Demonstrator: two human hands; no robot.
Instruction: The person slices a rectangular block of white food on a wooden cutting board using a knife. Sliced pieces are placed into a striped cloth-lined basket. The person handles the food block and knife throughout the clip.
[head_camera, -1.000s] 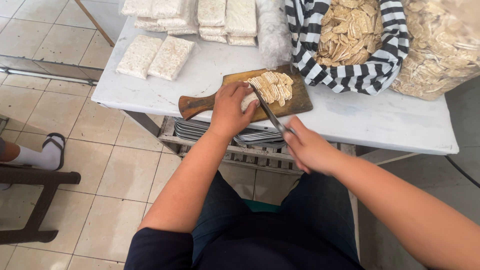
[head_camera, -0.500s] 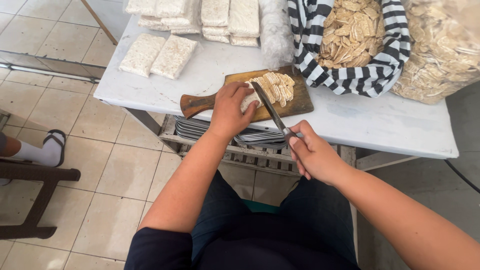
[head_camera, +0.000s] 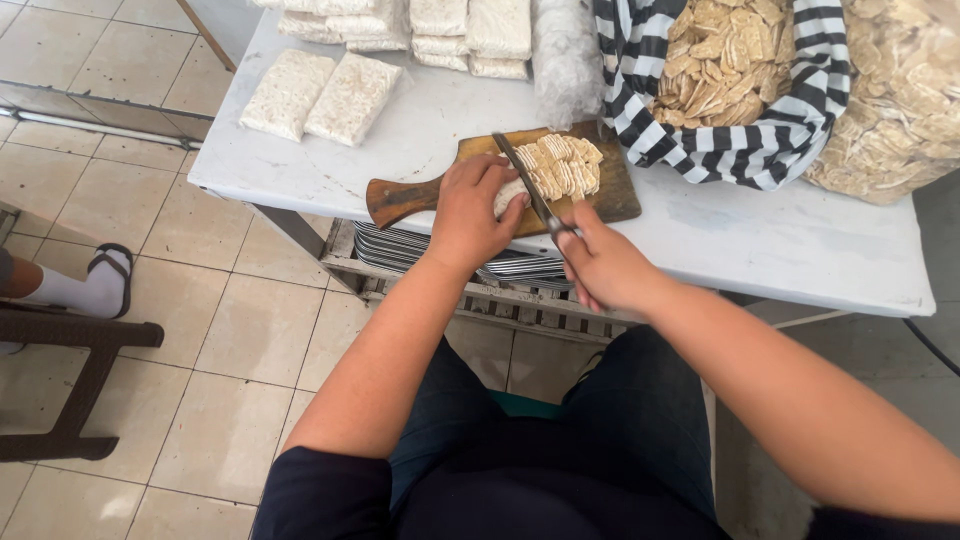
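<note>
Most of the pale block (head_camera: 505, 192) on the cutting board (head_camera: 620, 195), centre of the frame, already lies as thin slices (head_camera: 562, 165) fanned toward the right; only a stub remains uncut, I judge. The left hand (head_camera: 472, 208) presses down on that stub, fingers curled over it. The right hand (head_camera: 600, 262) is clenched around the knife (head_camera: 525, 182) handle, blade resting across the block. Two wrapped blocks (head_camera: 320, 95) wait at upper left. The stub is mostly hidden under the fingers.

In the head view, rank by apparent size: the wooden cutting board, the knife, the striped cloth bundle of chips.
1. Striped cloth bundle, largest.
2. Wooden cutting board.
3. Knife, smallest, held in the right hand; its handle is hidden, so full length is unsure.
</note>
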